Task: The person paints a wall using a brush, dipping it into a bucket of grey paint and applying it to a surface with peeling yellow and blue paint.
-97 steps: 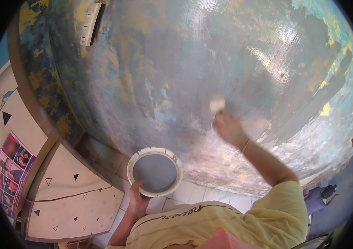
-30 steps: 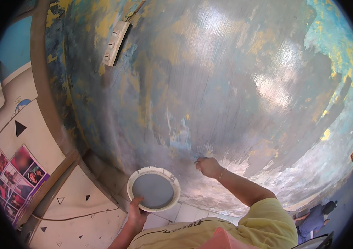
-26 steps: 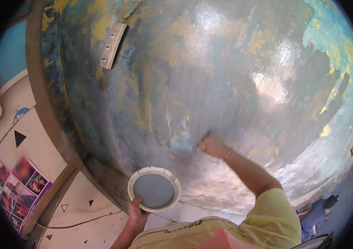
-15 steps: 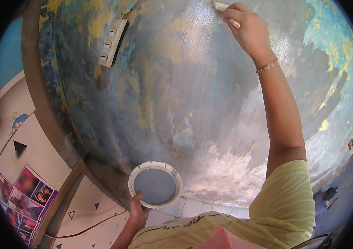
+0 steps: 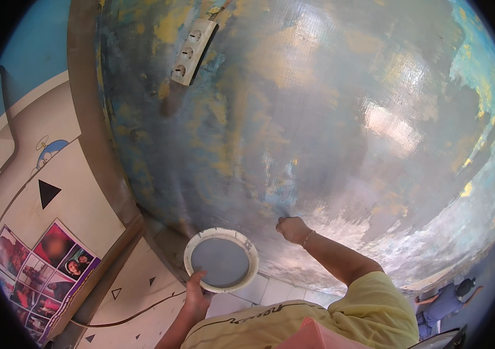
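Observation:
My left hand [image 5: 197, 295] grips a round white bucket [image 5: 252, 269] by its near rim, with the thumb over the edge. Smooth grey paint [image 5: 219, 261] fills much of the inside. Away to the right of the bucket, my right hand [image 5: 294, 229] is closed low in front of the wall. The paintbrush it held a moment earlier is hidden by the fist from this angle. Streaks of wet-looking grey cover the wall [image 5: 340, 134], with yellow, turquoise and whitish patches showing through.
A socket strip [image 5: 188, 52] hangs on the upper wall, its cable running up. At left are a brown frame edge [image 5: 91, 110], a panel with cartoon figures and triangles, and a photo poster [image 5: 44, 279]. Another person [image 5: 448, 302] stands at far right. Pale tiles [image 5: 271, 289] lie below.
My right hand has dropped from high on the wall to low beside the bucket, its arm bending. The view has shifted a little leftward. My left hand keeps its hold on the bucket.

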Action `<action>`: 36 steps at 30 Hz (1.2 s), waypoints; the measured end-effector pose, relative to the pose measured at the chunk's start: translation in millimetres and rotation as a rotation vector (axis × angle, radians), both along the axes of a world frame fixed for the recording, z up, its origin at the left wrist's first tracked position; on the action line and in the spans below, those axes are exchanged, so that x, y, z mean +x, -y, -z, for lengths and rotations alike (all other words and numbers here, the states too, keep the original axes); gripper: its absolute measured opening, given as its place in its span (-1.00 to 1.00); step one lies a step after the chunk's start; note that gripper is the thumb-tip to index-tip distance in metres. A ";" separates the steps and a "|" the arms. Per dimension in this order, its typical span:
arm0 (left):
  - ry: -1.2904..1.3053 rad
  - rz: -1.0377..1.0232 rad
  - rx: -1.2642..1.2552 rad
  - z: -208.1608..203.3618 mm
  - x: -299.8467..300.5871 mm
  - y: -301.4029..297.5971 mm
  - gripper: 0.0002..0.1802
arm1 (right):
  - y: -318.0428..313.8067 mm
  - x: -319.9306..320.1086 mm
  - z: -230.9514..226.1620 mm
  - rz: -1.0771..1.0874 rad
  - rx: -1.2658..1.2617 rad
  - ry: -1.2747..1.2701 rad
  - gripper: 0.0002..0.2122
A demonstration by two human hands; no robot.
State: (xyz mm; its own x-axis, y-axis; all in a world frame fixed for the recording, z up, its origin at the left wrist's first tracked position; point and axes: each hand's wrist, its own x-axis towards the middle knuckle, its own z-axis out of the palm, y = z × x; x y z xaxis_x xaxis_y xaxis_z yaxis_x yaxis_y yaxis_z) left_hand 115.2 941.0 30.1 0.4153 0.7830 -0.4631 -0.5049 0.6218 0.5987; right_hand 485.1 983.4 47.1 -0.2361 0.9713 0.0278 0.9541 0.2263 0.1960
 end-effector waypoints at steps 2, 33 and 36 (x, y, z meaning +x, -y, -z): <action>-0.003 0.000 0.025 1.0 -3.0 -1.3 -0.32 | -14.2 13.0 -5.2 0.129 0.026 -0.161 -0.88; 0.046 -0.083 -0.028 10.2 -11.6 -8.3 -0.38 | -120.8 -37.3 -46.5 0.013 0.077 -0.125 -0.93; 0.007 -0.039 -0.010 14.0 -14.1 -12.3 -0.27 | -145.8 -43.7 -162.5 0.032 0.251 -0.239 -0.93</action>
